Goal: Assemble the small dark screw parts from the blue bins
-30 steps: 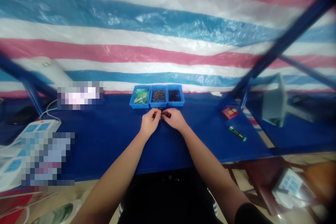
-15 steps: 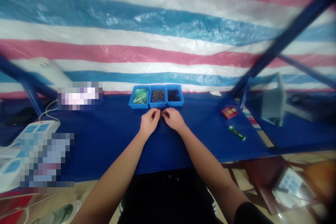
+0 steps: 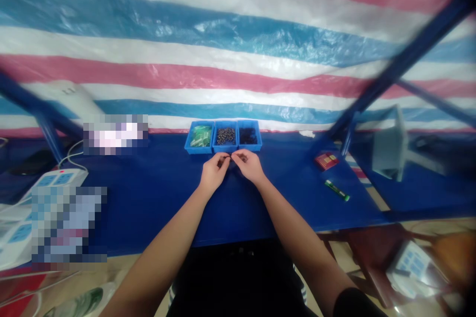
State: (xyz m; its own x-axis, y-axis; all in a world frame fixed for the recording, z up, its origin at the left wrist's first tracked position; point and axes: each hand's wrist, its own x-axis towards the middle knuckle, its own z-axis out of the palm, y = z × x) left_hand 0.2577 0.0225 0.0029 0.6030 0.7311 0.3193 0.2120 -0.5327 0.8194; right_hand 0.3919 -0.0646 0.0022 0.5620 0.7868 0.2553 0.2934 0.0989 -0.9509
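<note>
My left hand and my right hand meet at the fingertips just in front of three blue bins. Both hands are closed in a pinch around something small and dark, too small to make out. The left bin holds green-and-clear plastic packets. In the middle bin lie many small metallic pieces. Small black pieces fill the right bin.
On the blue table, a red box and a green tube-like packet lie at right. A white power strip with cables is at left. Striped sheeting hangs behind, and blue frame bars slant at both sides.
My fingertips remain together, with the fingers shifted slightly around the small dark thing. The whole view has moved a little, so the bins appear slightly farther right.
</note>
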